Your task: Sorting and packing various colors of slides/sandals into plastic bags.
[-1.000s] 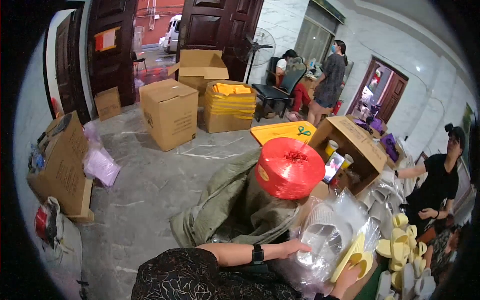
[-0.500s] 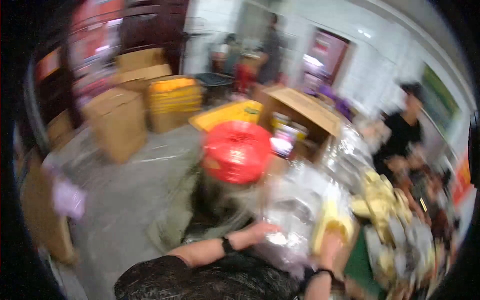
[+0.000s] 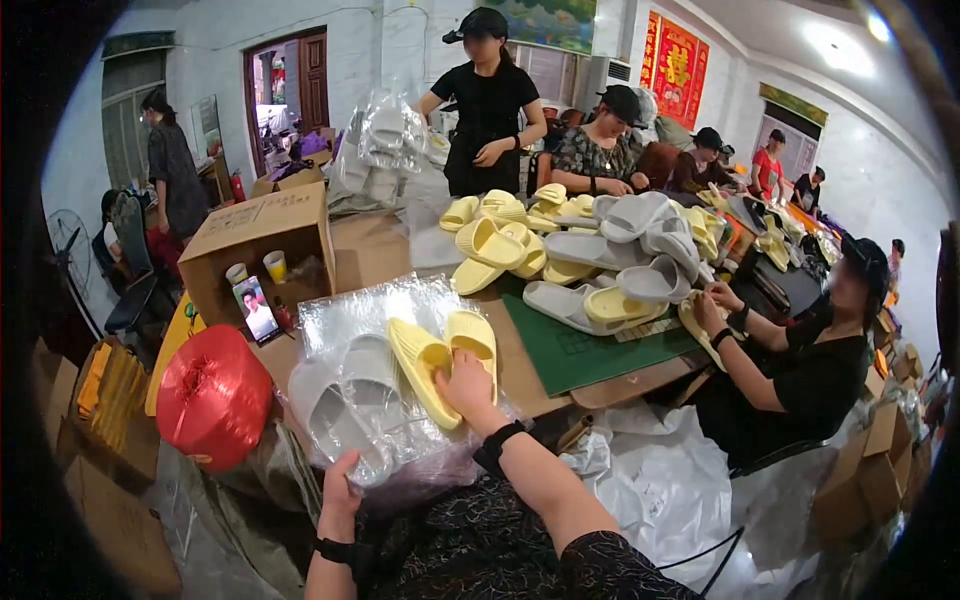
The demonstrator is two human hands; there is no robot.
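Right hand (image 3: 468,378): fingers loosely curled, resting on top of the pair of yellow slippers (image 3: 445,360), at their near ends. Contact is clear; a closed grip isn't, looks like a top-side press.

Left hand (image 3: 340,490): thumb up, fingers wrapped under the near edge of the clear plastic bag stack (image 3: 380,320), just below the grey slippers (image 3: 345,405). Holding the plastic; how tight, can't tell.

Yellow slippers: directly under the right hand, lying on the plastic. One flat, sole down; the other tipped on its edge, ribbed sole facing left. Long axes run away from the hand toward the far side of the counter (image 3: 530,365), tilted slightly left. Pair touching side by side.

Grey slippers: inside the plastic, between the two hands, just left of the yellow pair, roughly parallel to it.

Around: red twine spool (image 3: 213,395) well left of the left hand. Open cardboard box (image 3: 262,240) beyond it. Green cutting mat (image 3: 590,345) just right of the right hand, with a heap of yellow and grey slippers (image 3: 580,245) past it. Seated person in black (image 3: 800,370) far right, handling a slipper.
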